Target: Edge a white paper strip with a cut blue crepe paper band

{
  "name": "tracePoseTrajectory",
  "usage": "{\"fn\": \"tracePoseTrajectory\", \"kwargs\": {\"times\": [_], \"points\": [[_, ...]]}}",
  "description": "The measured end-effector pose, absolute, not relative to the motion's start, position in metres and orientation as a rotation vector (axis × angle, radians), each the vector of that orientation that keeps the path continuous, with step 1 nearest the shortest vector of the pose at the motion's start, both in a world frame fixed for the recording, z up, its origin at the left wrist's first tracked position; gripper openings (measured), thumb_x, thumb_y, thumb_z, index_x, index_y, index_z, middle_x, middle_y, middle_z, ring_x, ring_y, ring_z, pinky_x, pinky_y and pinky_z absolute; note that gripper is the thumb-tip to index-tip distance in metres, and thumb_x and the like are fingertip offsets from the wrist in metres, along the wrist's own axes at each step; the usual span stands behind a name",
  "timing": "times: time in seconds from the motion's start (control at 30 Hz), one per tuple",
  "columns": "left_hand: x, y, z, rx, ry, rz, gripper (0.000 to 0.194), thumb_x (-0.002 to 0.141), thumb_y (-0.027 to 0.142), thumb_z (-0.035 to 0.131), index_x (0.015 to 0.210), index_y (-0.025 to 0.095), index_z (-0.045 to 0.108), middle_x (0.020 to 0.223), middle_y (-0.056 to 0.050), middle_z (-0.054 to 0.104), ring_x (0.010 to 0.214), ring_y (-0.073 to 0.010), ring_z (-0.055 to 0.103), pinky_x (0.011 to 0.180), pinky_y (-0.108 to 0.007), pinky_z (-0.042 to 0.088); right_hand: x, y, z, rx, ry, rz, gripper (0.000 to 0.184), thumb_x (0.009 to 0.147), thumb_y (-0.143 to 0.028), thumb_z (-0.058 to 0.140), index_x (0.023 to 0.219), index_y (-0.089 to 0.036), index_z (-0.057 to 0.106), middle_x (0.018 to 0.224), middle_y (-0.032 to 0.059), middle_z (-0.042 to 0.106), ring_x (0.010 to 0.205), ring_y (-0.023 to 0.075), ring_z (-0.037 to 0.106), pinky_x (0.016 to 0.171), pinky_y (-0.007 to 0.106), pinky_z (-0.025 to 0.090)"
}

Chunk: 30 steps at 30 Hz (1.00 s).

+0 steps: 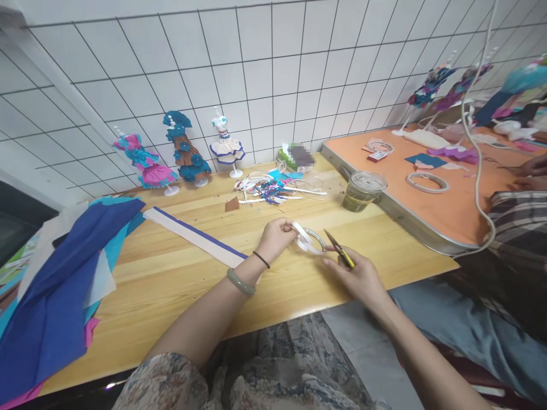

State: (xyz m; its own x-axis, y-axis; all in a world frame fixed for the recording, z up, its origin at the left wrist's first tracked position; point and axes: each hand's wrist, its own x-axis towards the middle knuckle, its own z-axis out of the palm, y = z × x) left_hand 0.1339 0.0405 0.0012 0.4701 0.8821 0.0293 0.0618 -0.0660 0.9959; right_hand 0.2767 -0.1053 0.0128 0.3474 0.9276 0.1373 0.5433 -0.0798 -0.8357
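My left hand (277, 238) is closed in a pinch on a white paper strip (304, 236) just above the wooden table (179, 296). The strip curls over a clear tape roll (315, 241) lying on the table. My right hand (356, 274) is closed round small yellow-handled scissors (339, 250), whose blades point toward the strip. A long white strip with a blue edge (194, 236) lies on the table to the left of my left hand.
Blue, white and pink paper sheets (60, 296) pile at the left. Three paper-dressed mannequin figures (183, 149) stand by the tiled wall. Paper scraps (269, 191) and a plastic cup (362, 191) sit behind. Another person (513, 239) sits at the orange table (436, 210) on the right.
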Motion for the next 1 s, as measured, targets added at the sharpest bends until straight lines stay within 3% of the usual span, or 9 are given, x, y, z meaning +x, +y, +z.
{"fn": "tracePoseTrajectory", "kwargs": {"times": [0.1, 0.17, 0.27, 0.37, 0.43, 0.5, 0.7, 0.83, 1.0], "points": [[0.132, 0.04, 0.003, 1.334, 0.797, 0.825, 0.014, 0.062, 0.017, 0.068, 0.072, 0.011, 0.06, 0.066, -0.002, 0.063, 0.058, -0.0098, 0.058, 0.058, -0.022, 0.045, 0.268, -0.089, 0.002, -1.728, -1.404, 0.552, 0.038, 0.077, -0.046, 0.054, 0.098, -0.016, 0.064, 0.083, 0.0058, 0.068, 0.066, 0.0181, 0.06, 0.061, 0.028, 0.046], [0.129, 0.038, 0.005, 1.282, 0.783, 0.811, 0.017, 0.062, 0.019, 0.07, 0.074, 0.01, 0.062, 0.066, -0.003, 0.064, 0.057, -0.0092, 0.057, 0.059, -0.022, 0.046, 0.268, -0.083, -0.001, -1.739, -1.452, 0.542, 0.034, 0.078, -0.045, 0.052, 0.093, -0.017, 0.065, 0.085, 0.0065, 0.069, 0.074, 0.0216, 0.062, 0.066, 0.03, 0.047], [0.124, 0.033, 0.009, 1.26, 0.765, 0.753, 0.037, 0.064, 0.023, 0.071, 0.096, 0.008, 0.062, 0.066, -0.004, 0.065, 0.058, -0.0103, 0.059, 0.061, -0.023, 0.048, 0.273, -0.081, 0.001, -1.713, -1.5, 0.538, 0.033, 0.08, -0.045, 0.05, 0.089, -0.017, 0.065, 0.085, 0.0065, 0.07, 0.076, 0.0229, 0.063, 0.068, 0.031, 0.047], [0.12, 0.029, 0.012, 1.33, 0.753, 0.715, 0.083, 0.067, 0.026, 0.071, 0.137, 0.012, 0.029, 0.063, -0.001, 0.066, 0.057, -0.0115, 0.06, 0.06, -0.023, 0.048, 0.278, -0.086, 0.006, -1.705, -1.532, 0.518, 0.034, 0.082, -0.045, 0.049, 0.091, -0.017, 0.064, 0.084, 0.0065, 0.07, 0.075, 0.0226, 0.064, 0.065, 0.03, 0.048], [0.118, 0.028, 0.013, 1.367, 0.742, 0.742, 0.1, 0.069, 0.027, 0.07, 0.143, 0.016, 0.004, 0.062, 0.001, 0.066, 0.057, -0.0118, 0.061, 0.059, -0.022, 0.047, 0.28, -0.09, 0.01, -1.732, -1.601, 0.415, 0.031, 0.083, -0.041, 0.047, 0.091, -0.018, 0.064, 0.084, 0.0068, 0.07, 0.074, 0.0223, 0.064, 0.064, 0.029, 0.048], [0.118, 0.028, 0.014, 1.384, 0.732, 0.781, 0.105, 0.07, 0.027, 0.069, 0.142, 0.018, -0.006, 0.062, 0.002, 0.065, 0.057, -0.0117, 0.062, 0.059, -0.021, 0.046, 0.281, -0.095, 0.013, -1.757, -1.732, 0.246, 0.025, 0.083, -0.033, 0.045, 0.092, -0.018, 0.064, 0.084, 0.0074, 0.07, 0.075, 0.0214, 0.065, 0.065, 0.029, 0.047], [0.115, 0.029, 0.022, 1.402, 0.754, 0.872, 0.089, 0.072, 0.03, 0.066, 0.142, 0.018, 0.014, 0.049, 0.008, 0.055, 0.046, -0.0086, 0.056, 0.05, -0.017, 0.041, 0.28, -0.102, 0.022, -1.84, -2.076, -0.171, 0.031, 0.077, -0.007, 0.04, 0.094, -0.018, 0.064, 0.084, 0.008, 0.07, 0.072, 0.0185, 0.064, 0.061, 0.024, 0.043], [0.106, 0.036, 0.03, 1.247, 0.745, 0.933, 0.077, 0.077, 0.044, 0.059, 0.139, 0.016, 0.024, 0.042, 0.008, 0.05, 0.036, -0.0079, 0.049, 0.041, -0.017, 0.036, 0.289, -0.099, 0.019, -1.881, -2.169, -0.27, 0.03, 0.078, -0.007, 0.042, 0.097, -0.017, 0.063, 0.085, 0.0084, 0.069, 0.072, 0.0185, 0.063, 0.059, 0.024, 0.04], [0.091, 0.053, 0.026, 1.003, 0.676, 1.147, 0.055, 0.077, 0.047, 0.058, 0.121, 0.015, 0.05, 0.041, 0.01, 0.038, 0.034, -0.0045, 0.038, 0.039, -0.016, 0.031, 0.313, -0.084, 0.011, -2.005, -2.205, -0.323, 0.03, 0.078, -0.01, 0.042, 0.1, -0.018, 0.062, 0.084, 0.0075, 0.069, 0.07, 0.0196, 0.062, 0.056, 0.025, 0.036]]}}
